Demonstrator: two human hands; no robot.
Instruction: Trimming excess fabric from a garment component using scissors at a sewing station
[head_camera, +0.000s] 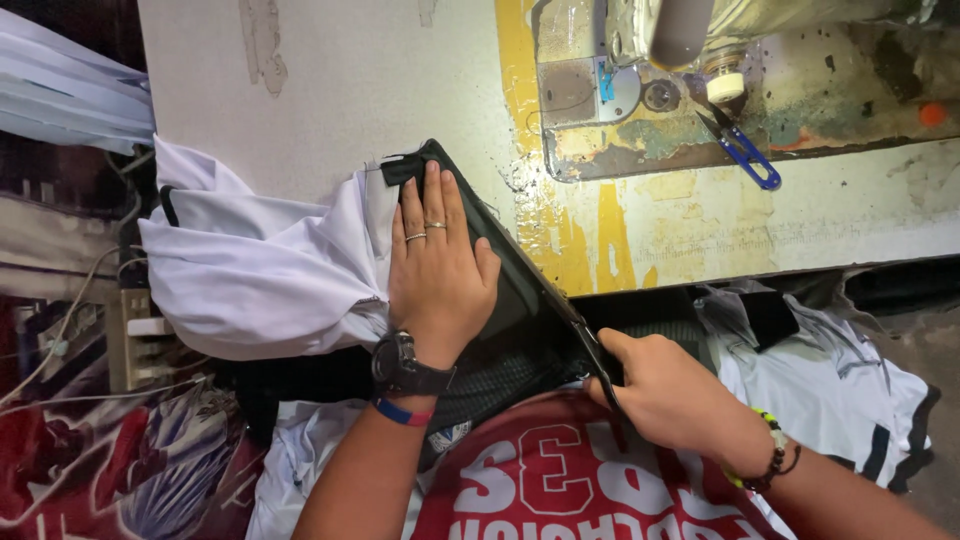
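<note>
Left hand (438, 268): lying flat, fingers together, pressing on the dark fabric piece (505, 300) at the table (350, 80) edge.
Right hand (668, 392): pinching that piece's lower edge; fingertips curling underneath, hidden.
White garment (260, 270): bunching left, partly tucked beneath the dark piece.
Sewing machine (700, 30): cut off at top.
Blue snips (745, 150): lying near its base.

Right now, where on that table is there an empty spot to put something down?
The widest bare patch is the pale table top above the white cloth, left of the yellow stripe. A second strip lies below the blue snips, near the front edge. It is crowded around the left hand, right hand, black fabric and sewing machine.
</note>
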